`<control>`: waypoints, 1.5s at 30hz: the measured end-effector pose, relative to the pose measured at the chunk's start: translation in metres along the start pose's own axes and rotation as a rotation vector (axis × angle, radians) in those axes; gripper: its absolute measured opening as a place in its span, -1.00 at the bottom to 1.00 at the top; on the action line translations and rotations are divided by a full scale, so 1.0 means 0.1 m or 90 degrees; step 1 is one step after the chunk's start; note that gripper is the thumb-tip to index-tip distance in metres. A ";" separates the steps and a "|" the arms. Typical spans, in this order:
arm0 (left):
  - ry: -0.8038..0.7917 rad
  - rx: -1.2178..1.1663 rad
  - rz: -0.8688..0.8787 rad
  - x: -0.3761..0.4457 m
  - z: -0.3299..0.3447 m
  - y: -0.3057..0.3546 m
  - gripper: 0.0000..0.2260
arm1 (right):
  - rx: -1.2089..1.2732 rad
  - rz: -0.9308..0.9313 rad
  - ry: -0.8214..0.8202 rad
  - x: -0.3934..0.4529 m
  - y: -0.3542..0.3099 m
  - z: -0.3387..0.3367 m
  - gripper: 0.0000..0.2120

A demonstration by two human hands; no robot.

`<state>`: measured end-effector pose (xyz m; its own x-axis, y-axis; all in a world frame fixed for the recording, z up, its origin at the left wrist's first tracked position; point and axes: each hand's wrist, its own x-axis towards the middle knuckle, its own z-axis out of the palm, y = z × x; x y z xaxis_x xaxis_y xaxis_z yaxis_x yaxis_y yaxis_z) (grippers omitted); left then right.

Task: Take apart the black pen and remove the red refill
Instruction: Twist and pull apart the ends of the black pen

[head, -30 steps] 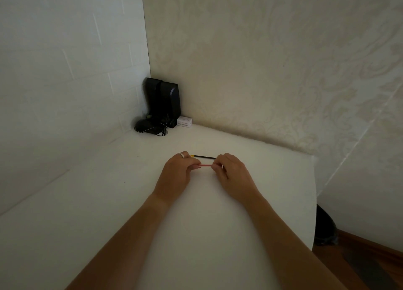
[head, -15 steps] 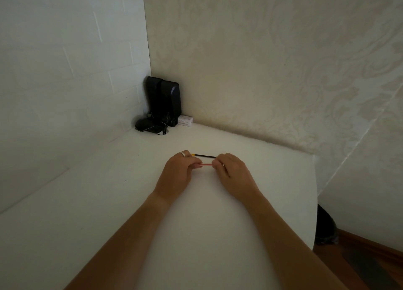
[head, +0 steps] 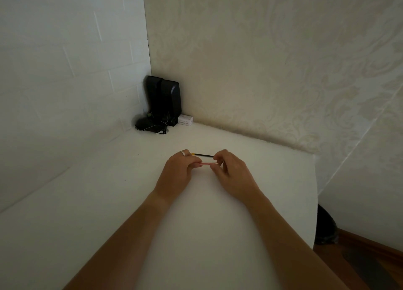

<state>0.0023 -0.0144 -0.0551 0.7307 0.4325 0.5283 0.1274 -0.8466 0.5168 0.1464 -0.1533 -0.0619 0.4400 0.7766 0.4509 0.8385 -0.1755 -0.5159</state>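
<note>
A thin red refill (head: 205, 163) runs between my two hands over the white table (head: 196, 213). My left hand (head: 177, 174), with a ring on one finger, pinches its left end. My right hand (head: 231, 173) pinches its right end, where a small metal bit shows. Just behind the hands a slim black pen part with a yellow tip (head: 202, 154) lies on the table, its right end hidden by my right fingers. Both forearms reach in from the bottom of the view.
Two black speakers (head: 164, 100) with a tangle of cable (head: 150, 125) stand in the far corner, a small white box (head: 185, 120) beside them. Walls close the left and back sides. The table's right edge (head: 315, 202) drops to a wooden floor with a dark object (head: 326, 228).
My hands have drawn slightly apart along the red refill, so a little more of it shows. The black part behind them has stayed put.
</note>
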 end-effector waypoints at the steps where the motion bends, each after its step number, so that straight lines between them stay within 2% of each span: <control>1: 0.000 0.001 0.003 0.00 0.00 0.00 -0.85 | -0.001 0.005 -0.001 0.01 0.00 0.00 -0.88; 3: -0.001 0.001 0.005 0.00 0.00 0.00 -0.85 | -0.018 -0.006 -0.011 0.01 0.01 0.00 -0.82; 7: -0.003 0.007 0.000 0.00 0.00 -0.01 -0.83 | -0.002 -0.011 -0.003 0.00 0.00 -0.01 -0.95; 11: -0.001 0.006 0.005 0.00 0.00 0.00 -0.85 | -0.014 -0.010 -0.007 0.01 0.00 -0.01 -0.82; 15: 0.000 0.013 -0.002 0.01 0.02 -0.01 -0.84 | 0.005 -0.023 -0.003 0.00 0.01 -0.02 -0.98; 21: 0.000 0.005 0.000 0.01 0.02 -0.02 -0.85 | 0.001 -0.013 -0.007 0.01 -0.02 -0.02 -0.80; 25: -0.007 0.009 -0.008 0.01 0.04 -0.03 -0.83 | 0.004 -0.031 -0.004 0.00 -0.02 -0.05 -0.92; 37: 0.025 0.087 -0.031 0.02 0.08 -0.07 -0.88 | 0.093 0.079 0.087 0.00 0.05 -0.08 -0.83; 41: -0.032 0.124 0.010 0.00 0.10 -0.02 -0.76 | 0.076 0.039 0.046 0.01 0.03 -0.06 -0.87; 45: -0.013 0.155 0.010 -0.01 0.13 -0.04 -0.80 | 0.031 -0.025 0.003 -0.01 0.00 -0.05 -0.92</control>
<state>0.0101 -0.0157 -0.0665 0.7473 0.4146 0.5193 0.2720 -0.9039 0.3302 0.1474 -0.1575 -0.0585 0.4083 0.7795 0.4750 0.8389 -0.1152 -0.5319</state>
